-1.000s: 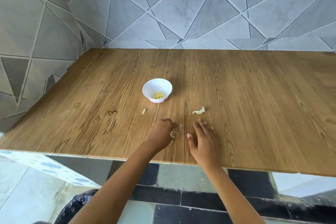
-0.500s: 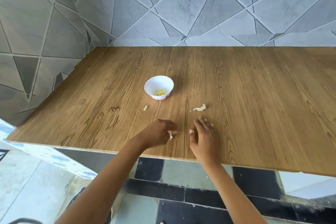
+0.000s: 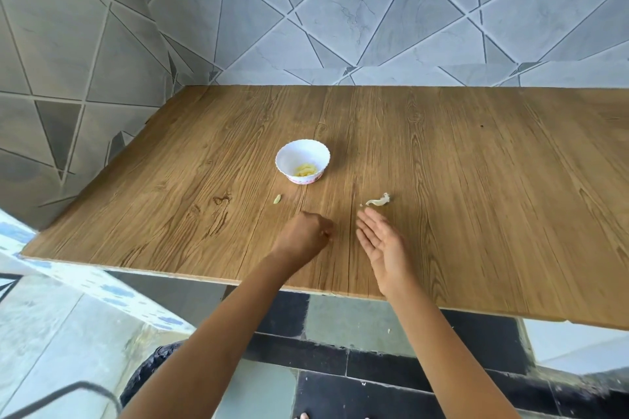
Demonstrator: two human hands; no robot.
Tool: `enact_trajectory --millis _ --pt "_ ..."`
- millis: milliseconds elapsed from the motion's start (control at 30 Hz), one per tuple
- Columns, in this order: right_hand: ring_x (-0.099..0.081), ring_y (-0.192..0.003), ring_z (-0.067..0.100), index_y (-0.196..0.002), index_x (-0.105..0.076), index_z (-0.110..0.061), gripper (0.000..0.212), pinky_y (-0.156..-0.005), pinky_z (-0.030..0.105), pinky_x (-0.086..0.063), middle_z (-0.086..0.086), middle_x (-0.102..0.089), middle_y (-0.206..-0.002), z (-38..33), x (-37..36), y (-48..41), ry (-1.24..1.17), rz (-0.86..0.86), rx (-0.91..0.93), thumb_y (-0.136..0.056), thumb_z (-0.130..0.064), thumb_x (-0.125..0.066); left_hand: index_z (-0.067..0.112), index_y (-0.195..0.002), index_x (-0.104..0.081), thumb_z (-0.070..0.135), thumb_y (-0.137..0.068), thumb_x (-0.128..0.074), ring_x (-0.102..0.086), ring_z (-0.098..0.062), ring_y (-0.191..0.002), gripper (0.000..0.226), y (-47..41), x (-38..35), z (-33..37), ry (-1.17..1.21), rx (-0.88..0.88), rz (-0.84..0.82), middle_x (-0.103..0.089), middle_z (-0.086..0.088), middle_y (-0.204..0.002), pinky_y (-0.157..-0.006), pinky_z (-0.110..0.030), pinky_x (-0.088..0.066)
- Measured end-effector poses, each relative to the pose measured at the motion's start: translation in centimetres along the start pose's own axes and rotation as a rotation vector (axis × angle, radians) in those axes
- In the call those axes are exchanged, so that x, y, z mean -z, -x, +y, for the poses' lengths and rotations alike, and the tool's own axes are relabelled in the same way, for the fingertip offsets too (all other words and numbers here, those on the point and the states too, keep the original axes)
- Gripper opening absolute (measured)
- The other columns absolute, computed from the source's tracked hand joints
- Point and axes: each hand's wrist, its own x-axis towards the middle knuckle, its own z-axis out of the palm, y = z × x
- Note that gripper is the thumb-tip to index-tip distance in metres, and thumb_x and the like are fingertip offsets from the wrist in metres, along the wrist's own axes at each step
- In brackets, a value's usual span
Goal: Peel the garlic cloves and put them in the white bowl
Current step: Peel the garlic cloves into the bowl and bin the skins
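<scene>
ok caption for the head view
Left hand curled, right hand open at a wooden table; peeled garlic in white bowl

Head-worn camera looks down onto the table.

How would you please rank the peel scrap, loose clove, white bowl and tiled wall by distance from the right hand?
1. Peel scrap, just beyond the fingertips of the right hand.
2. Loose clove, ahead left, and white bowl, behind it: too close to call.
3. Tiled wall, far back.
</scene>
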Motion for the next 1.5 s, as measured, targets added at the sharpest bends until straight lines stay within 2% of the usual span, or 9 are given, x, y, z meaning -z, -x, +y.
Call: enact_trajectory --millis 167,400,567,767,933,1100,1233,1333,1500 --pt "-0.062 -0.096 0.022 -0.102 -0.062 -0.001 0.030 -0.093 0.036 -0.047 0.012 -0.071 -0.092 -1.0 -1.2 0.0 -0.360 0.030 -0.253 -0.101 -0.021 -0.039 0.006 -0.085 -0.076 -0.003 -0.078 -0.063 -0.055 0.008 -0.057 0.017 -1.4 2.7 3.2 0.320 0.018 0.026 -0.070 0.004 -0.073 -0.058 -0.005 -0.036" --pt "-0.054 -0.065 0.015 -0.076 -0.058 -0.002 0.026 -0.050 0.025 -0.048 0.008 -0.061 -0.071 -1.6 -2.2 0.5 -0.464 0.171 -0.328 -0.096 -0.009 -0.043 0.015 -0.095 -0.075 -0.001 -0.078 -0.055 -0.064 -0.021 -0.069 0.031 -1.9 0.7 4.5 0.034 -0.159 -0.046 -0.073 -0.004 -0.082 -0.067 -0.037 -0.052" --pt "-0.052 -0.035 0.011 -0.075 -0.055 -0.002 0.026 -0.034 0.016 -0.040 0.007 -0.057 -0.050 -2.2 -2.3 0.9 -0.520 0.162 -0.344 -0.095 -0.001 -0.038 0.024 -0.092 -0.071 0.017 -0.081 -0.064 -0.064 -0.016 -0.077 0.015 -1.9 0.5 5.3 0.013 -0.105 0.019 -0.070 0.004 -0.086 -0.068 -0.036 -0.054" --pt "-0.062 -0.068 0.021 -0.077 -0.058 0.001 0.026 -0.053 0.026 -0.054 0.014 -0.065 -0.071 -2.7 -2.4 1.2 -0.459 0.177 -0.345 -0.095 -0.002 -0.039 0.021 -0.093 -0.074 0.031 -0.075 -0.044 -0.066 -0.014 -0.076 0.036 -1.7 1.0 5.3 0.178 -0.051 -0.021 -0.073 0.003 -0.086 -0.070 -0.036 -0.055" --pt "-0.059 -0.079 0.023 -0.093 -0.056 0.004 0.026 -0.081 0.034 -0.049 0.016 -0.060 -0.085 -2.5 -2.1 0.7 -0.507 0.160 -0.348 -0.100 -0.010 -0.036 0.012 -0.084 -0.073 0.010 -0.075 -0.063 -0.068 -0.010 -0.071 0.014 -2.0 1.7 4.4 0.368 -0.023 0.026 -0.073 0.001 -0.077 -0.072 -0.036 -0.057" --pt "-0.060 -0.079 0.025 -0.097 -0.058 0.007 0.032 -0.074 0.034 -0.055 0.018 -0.062 -0.087 -2.3 -1.7 0.3 -0.533 0.094 -0.360 -0.101 -0.014 -0.035 0.017 -0.081 -0.073 0.007 -0.077 -0.071 -0.057 -0.002 -0.064 0.011 -1.9 2.5 3.5 0.297 -0.005 0.071 -0.067 0.006 -0.073 -0.068 -0.030 -0.054" --pt "-0.061 -0.087 0.027 -0.093 -0.060 0.007 0.034 -0.067 0.037 -0.057 0.018 -0.062 -0.090 -2.1 -1.1 0.1 -0.558 0.082 -0.345 -0.101 -0.014 -0.034 0.015 -0.094 -0.075 0.005 -0.085 -0.060 -0.061 -0.008 -0.076 0.020 -1.6 2.8 1.4 0.096 0.032 -0.003 -0.073 0.000 -0.094 -0.076 -0.023 -0.050" --pt "-0.061 -0.089 0.026 -0.093 -0.061 0.006 0.036 -0.074 0.034 -0.057 0.017 -0.063 -0.091 -1.9 -0.7 -0.1 -0.538 0.087 -0.331 -0.102 -0.014 -0.032 0.012 -0.103 -0.073 -0.001 -0.087 -0.057 -0.065 -0.012 -0.092 0.026 -0.8 2.5 -0.3 -0.005 0.027 -0.119 -0.071 -0.002 -0.107 -0.084 -0.019 -0.048" --pt "-0.061 -0.088 0.025 -0.093 -0.060 0.006 0.036 -0.079 0.034 -0.054 0.017 -0.063 -0.091 -1.5 -0.7 -0.1 -0.530 0.089 -0.324 -0.102 -0.014 -0.032 0.008 -0.104 -0.072 0.005 -0.087 -0.065 -0.065 -0.012 -0.090 0.019 -0.5 1.6 -1.3 -0.044 -0.084 -0.172 -0.070 -0.005 -0.104 -0.079 -0.017 -0.048"
